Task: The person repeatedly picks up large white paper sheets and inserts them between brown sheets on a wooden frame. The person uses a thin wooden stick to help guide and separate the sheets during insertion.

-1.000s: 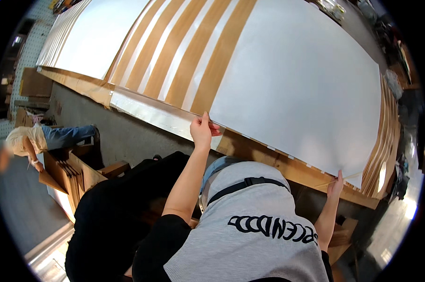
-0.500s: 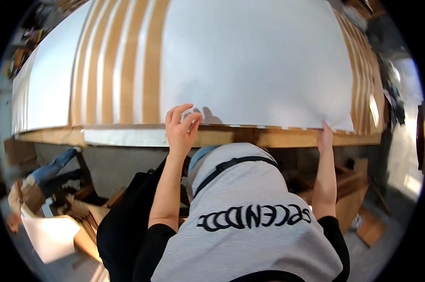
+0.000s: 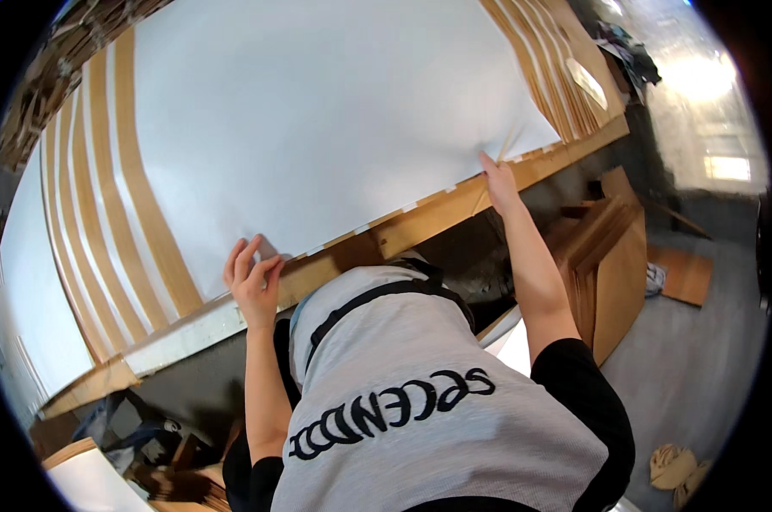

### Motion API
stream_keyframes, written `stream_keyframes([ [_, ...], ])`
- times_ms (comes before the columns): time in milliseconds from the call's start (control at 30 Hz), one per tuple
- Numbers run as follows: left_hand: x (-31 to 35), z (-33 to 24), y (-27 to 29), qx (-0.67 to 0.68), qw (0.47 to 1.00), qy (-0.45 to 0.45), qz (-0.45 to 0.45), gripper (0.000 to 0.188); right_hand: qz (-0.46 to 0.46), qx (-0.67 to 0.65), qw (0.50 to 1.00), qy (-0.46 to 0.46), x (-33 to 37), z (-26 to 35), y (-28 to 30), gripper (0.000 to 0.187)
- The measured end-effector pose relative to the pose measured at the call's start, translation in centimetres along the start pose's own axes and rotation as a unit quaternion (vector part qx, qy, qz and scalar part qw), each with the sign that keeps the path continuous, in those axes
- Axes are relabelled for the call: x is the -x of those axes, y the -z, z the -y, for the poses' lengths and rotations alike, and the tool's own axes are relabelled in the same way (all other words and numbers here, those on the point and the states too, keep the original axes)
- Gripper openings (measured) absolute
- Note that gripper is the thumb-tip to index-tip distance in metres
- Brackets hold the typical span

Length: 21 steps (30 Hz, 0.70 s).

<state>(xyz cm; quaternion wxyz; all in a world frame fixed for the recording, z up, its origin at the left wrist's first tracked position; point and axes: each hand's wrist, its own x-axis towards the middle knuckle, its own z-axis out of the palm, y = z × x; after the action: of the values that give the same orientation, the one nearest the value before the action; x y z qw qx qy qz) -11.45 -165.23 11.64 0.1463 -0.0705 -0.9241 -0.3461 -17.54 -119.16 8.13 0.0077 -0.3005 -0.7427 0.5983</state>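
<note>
A large white sheet (image 3: pixel 317 111) lies over a stack of sheets on a workbench, brown and white strips showing at both its sides. My left hand (image 3: pixel 255 277) is at the sheet's near edge, fingers bent and apart, with fingertips at the white surface and nothing seen in them. Further right, my right hand (image 3: pixel 500 181) is closed at the same edge, its thumb over the sheet near the corner. A thin tan stick (image 3: pixel 509 141) runs through that hand, slanting across the edge; its lower part is partly hidden by the fingers.
The bench's wooden front edge (image 3: pixel 556 165) runs along below the sheets. Brown boards (image 3: pixel 612 273) lean under it at the right, and a flat brown panel (image 3: pixel 683 275) lies on the floor. Another white sheet (image 3: pixel 96 478) is at the lower left. A crumpled tan item (image 3: pixel 678 469) lies lower right.
My view has swung to the right, so the bench now slants up to the right. My left hand's fingers have spread somewhat at the edge; my right hand stays near the corner.
</note>
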Motion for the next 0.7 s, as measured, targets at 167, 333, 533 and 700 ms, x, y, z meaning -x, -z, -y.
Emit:
stream_keyframes([
  [167,-0.1,0.0,-0.2,-0.028,0.999,-0.011,0.013,0.008,-0.01,0.161,0.987,0.019,-0.1,0.6,0.6,0.047],
  [333,0.0,0.1,-0.4,-0.023,0.999,-0.006,0.021,0.007,-0.033,0.185,0.982,-0.002,0.3,1.1,0.1,0.05],
  [533,0.2,-0.1,-0.5,-0.053,0.997,-0.031,0.04,0.011,-0.046,0.228,0.972,-0.024,2.1,4.0,-0.9,0.05],
  [700,0.2,0.0,-0.8,-0.047,0.997,-0.036,0.044,0.012,-0.06,0.169,0.983,-0.04,1.0,2.2,-0.4,0.047],
])
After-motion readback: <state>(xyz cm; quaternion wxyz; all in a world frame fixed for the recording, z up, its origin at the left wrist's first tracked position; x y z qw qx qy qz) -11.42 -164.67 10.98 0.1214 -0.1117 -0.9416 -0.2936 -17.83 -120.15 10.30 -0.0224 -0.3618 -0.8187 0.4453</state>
